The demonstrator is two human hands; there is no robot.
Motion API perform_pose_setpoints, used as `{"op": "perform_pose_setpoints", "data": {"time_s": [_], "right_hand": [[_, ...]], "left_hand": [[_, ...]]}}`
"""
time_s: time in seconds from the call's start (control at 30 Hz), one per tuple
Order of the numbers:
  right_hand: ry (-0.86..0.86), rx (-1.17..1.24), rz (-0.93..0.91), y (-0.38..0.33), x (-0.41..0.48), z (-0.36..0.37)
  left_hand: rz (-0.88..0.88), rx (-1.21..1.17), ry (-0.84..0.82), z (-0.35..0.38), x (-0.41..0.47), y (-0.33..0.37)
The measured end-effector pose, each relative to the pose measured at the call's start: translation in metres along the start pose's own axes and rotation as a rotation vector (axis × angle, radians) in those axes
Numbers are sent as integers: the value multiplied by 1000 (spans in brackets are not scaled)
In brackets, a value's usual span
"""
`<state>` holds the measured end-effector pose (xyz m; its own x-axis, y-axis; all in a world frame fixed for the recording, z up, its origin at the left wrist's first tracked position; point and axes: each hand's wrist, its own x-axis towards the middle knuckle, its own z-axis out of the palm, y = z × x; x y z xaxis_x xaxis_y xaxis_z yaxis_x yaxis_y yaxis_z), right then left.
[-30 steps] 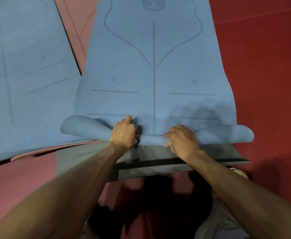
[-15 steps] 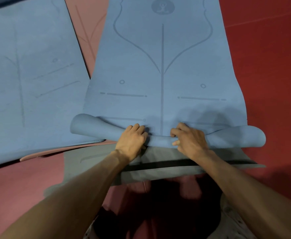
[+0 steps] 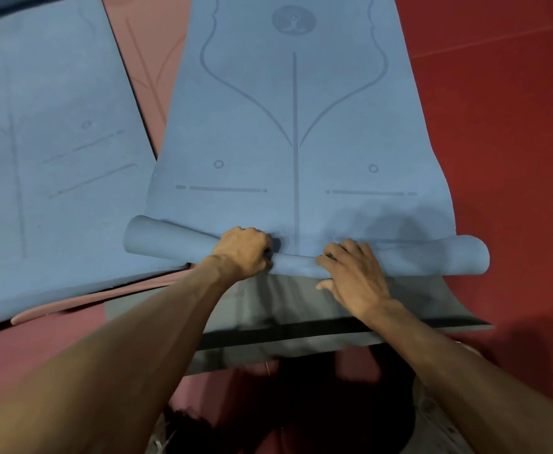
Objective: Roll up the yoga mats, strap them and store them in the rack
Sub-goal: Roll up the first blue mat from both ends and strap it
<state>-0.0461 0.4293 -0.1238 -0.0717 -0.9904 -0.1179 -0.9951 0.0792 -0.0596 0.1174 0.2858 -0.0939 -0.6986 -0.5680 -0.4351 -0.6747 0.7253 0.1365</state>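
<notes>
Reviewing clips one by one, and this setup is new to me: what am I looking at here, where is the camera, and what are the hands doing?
No machine here: a person works with bare hands, filmed by one camera worn on the head, looking down. A blue yoga mat lies on the red floor, its near end already turned into a roll. The left hand grips that roll; the right hand presses on it with spread fingers. A grey mat lies underneath, and another blue mat lies to the left.

Matt, foam-like blue mat [image 3: 295,126] on smooth red floor [image 3: 504,126].
</notes>
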Motion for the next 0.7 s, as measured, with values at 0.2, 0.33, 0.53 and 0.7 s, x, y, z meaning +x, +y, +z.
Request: {"op": "perform_pose_setpoints", "data": {"time_s": [0.2, 0.33, 0.53, 0.7], "right_hand": [[3, 138, 40, 7, 18, -4], [-105, 212, 64, 16, 30, -7], [-289, 292, 106, 27, 58, -11], [-301, 291, 91, 31, 62, -11]], "left_hand": [[-83, -189, 26, 3, 1, -5], [-93, -286, 123, 12, -4, -8], [15, 0, 134, 13, -10, -13], [-13, -8, 20, 2, 3, -17]]}}
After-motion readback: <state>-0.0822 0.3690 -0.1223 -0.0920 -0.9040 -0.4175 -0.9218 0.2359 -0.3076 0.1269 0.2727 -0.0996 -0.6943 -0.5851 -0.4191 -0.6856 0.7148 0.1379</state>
